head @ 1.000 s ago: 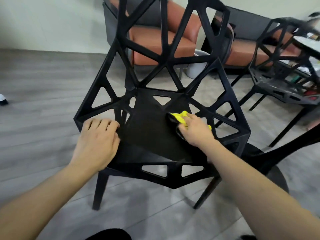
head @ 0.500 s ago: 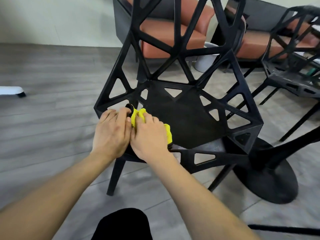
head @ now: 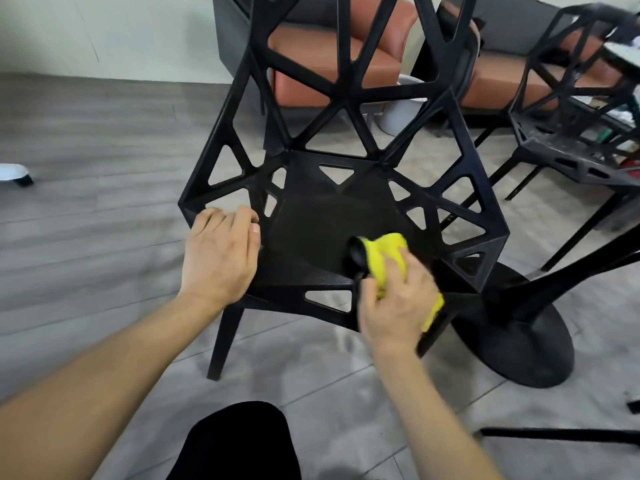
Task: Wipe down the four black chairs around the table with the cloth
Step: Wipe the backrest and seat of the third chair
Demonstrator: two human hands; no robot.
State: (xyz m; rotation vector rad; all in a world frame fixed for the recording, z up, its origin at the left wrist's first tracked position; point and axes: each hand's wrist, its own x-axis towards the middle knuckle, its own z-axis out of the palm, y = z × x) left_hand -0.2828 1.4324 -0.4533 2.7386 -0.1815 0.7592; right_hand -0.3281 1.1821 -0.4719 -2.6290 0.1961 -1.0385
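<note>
Floor (head: pixel 104 237): grey wood-look planks ran under everything.
Sofa (head: pixel 332 57): orange cushions in a dark frame stood behind the chairs.
Table (head: pixel 519 341): only its round black base and slanting leg showed, just right of the near chair; part of the top showed at the far right edge.
Near chair (head: pixel 311 230): a black chair with triangular cut-outs stood in front of the person, seat facing the camera, back rising out of view at the top.
Second chair (head: pixel 554 133): another black one stood at the right, tucked toward the table, with no hand or cloth on it.
Other chairs: a black bar at the lower right could have belonged to a third; the fourth was not in view.
Left hand (head: pixel 220 254): lay on the seat's left edge, fingers curled over the rim, bracing the chair.
Right hand (head: pixel 398 303): gripped the cloth and pressed it to the seat's front right part.
Cloth (head: pixel 384 258): yellow, bunched under the right hand, touching the seat.
Progress: by my reading the job was at the seat of one chair; its back and legs, and the remaining chairs, probably were left, though nothing showed which surfaces were already clean.
</note>
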